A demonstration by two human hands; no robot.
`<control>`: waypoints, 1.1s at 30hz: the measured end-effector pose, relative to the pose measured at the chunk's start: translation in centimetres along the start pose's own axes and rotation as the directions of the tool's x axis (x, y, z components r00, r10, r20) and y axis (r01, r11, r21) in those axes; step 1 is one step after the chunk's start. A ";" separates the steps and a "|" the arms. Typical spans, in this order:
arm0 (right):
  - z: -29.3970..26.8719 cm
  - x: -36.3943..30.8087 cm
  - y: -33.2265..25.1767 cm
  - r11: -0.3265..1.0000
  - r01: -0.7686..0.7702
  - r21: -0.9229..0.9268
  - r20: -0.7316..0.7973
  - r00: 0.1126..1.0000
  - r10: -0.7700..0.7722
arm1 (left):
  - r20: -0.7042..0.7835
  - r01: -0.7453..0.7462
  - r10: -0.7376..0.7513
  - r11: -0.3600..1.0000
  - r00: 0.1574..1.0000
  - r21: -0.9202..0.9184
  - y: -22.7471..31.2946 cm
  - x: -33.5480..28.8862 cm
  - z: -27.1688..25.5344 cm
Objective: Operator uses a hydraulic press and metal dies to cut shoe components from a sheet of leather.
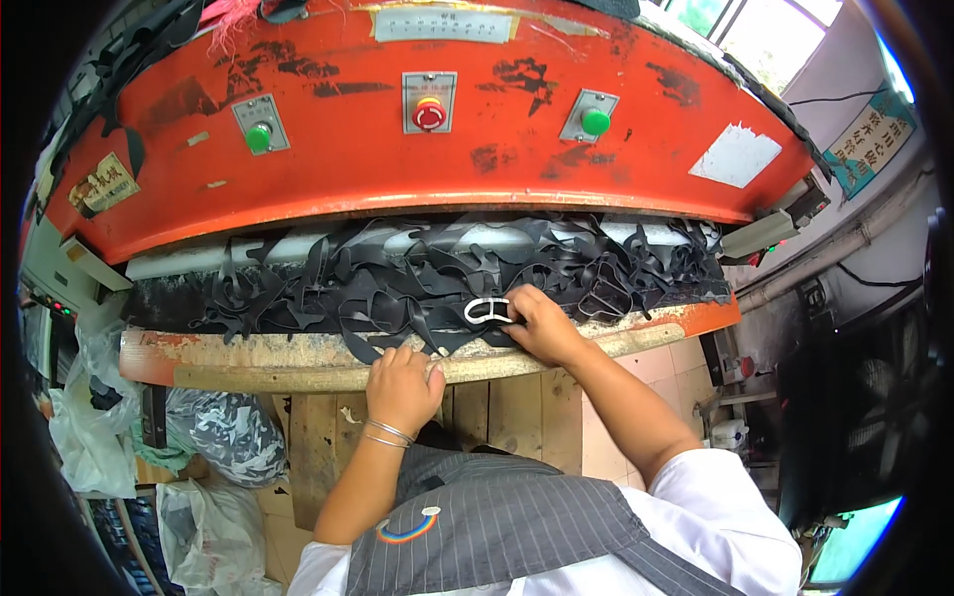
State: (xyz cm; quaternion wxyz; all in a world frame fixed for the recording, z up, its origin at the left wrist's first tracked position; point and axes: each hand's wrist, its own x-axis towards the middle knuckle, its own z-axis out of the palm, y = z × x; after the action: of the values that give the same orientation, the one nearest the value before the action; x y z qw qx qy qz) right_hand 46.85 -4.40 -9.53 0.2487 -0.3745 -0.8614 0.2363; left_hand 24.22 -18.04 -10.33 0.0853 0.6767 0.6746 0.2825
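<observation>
My right hand (542, 325) is closed on a pale-rimmed, rounded cutting die (488, 310) with a crossbar. It holds the die over black sheet scraps (397, 278) strewn along the press bed. My left hand (401, 381) lies on the worn wooden front edge (288, 377) of the bed, fingers forward and thumb apart. Its fingertips are close to the near edge of the black material, and I see nothing held in it. A dark outlined shape, perhaps another die (606, 292), lies among the scraps to the right of my right hand.
Beyond the bed stands the red press beam (338, 149), with a red stop button (428, 115) between two green buttons (258, 137) (595, 121). Stuffed plastic bags (224, 437) sit on the floor at left. A dark fan-like machine (865, 397) stands at right.
</observation>
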 end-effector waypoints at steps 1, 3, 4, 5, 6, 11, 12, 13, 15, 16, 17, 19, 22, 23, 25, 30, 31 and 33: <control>-0.8 -0.6 0.0 0.997 0.051 -0.050 0.112 0.993 -0.046 | -0.029 0.003 -0.003 1.000 1.000 0.002 -0.1 0.0 0.2; -1.8 -1.5 0.9 0.976 0.127 -0.177 0.343 0.937 -0.060 | -0.027 -0.004 0.004 1.000 1.000 0.018 -1.0 -0.1 1.1; -1.8 -1.6 0.9 0.975 0.134 -0.176 0.344 0.937 -0.067 | -0.015 0.002 -0.001 0.999 1.000 0.040 -1.8 -0.6 1.8; -1.9 -1.5 0.8 0.955 0.194 -0.224 0.447 0.892 -0.076 | -0.011 0.011 -0.010 0.999 1.000 0.047 -2.6 -1.3 2.5; -3.0 -0.5 0.3 0.928 0.253 -0.272 0.545 0.835 -0.068 | 0.012 0.011 -0.011 1.000 1.000 0.028 -2.8 -0.9 2.5; -6.8 13.4 1.3 0.743 0.612 -0.272 0.464 0.760 -0.455 | 0.291 0.046 -0.012 0.993 0.957 -0.109 -3.0 4.6 0.4; -5.9 17.0 1.7 0.684 0.671 -0.288 0.459 0.723 -0.516 | 0.421 0.111 -0.024 0.977 0.907 -0.183 -3.2 6.0 -0.4; -4.8 20.2 2.7 0.651 0.709 -0.270 0.480 0.686 -0.547 | 0.257 0.001 0.046 0.984 0.965 -0.180 -2.7 8.4 -0.5; -1.1 26.4 4.4 0.546 0.815 -0.194 0.391 0.575 -0.719 | 0.051 -0.095 0.107 0.976 0.993 -0.195 -3.2 14.0 -0.1; 1.0 29.1 5.1 0.461 0.874 -0.155 0.270 0.486 -0.831 | -0.025 -0.141 0.138 0.971 0.990 -0.191 -3.8 16.8 0.4; 3.0 31.3 5.4 0.352 0.928 -0.119 0.264 0.371 -0.890 | -0.096 -0.150 0.140 0.983 0.986 -0.107 -4.6 19.0 1.1; 6.0 35.2 5.9 0.170 0.985 -0.030 0.376 0.169 -0.911 | -0.106 -0.092 0.096 0.995 0.990 0.043 -5.9 22.3 2.9; 7.0 37.8 6.6 0.136 0.989 0.065 0.536 0.081 -0.841 | -0.009 -0.017 0.018 0.997 1.000 0.073 -7.9 22.6 4.8; 6.8 38.3 7.0 0.083 0.993 0.088 0.489 0.030 -0.872 | 0.008 -0.028 0.028 0.996 1.000 0.081 -8.3 22.6 5.1; 4.9 38.8 6.4 0.043 0.997 0.070 0.422 0.010 -0.907 | -0.020 0.016 -0.015 0.999 1.000 0.038 -9.0 22.3 4.9; -8.3 39.0 5.9 0.047 0.969 -0.244 0.341 0.131 -0.931 | -0.007 0.000 0.001 0.998 1.000 0.061 -9.2 23.0 5.1; -11.3 38.5 6.4 0.110 0.927 -0.358 0.343 0.240 -0.908 | -0.075 -0.019 0.023 0.998 0.997 0.058 -8.7 23.4 5.1; -15.5 37.0 8.4 0.299 0.793 -0.532 0.328 0.518 -0.790 | -0.012 0.002 -0.002 1.000 1.000 0.009 -9.1 24.1 4.0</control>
State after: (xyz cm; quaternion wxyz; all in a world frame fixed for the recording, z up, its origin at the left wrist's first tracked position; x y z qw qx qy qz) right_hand 38.64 32.35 6.65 0.1912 0.0393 -0.9567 -0.2160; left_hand 16.70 6.84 -11.70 0.0786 0.6746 0.6772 0.2832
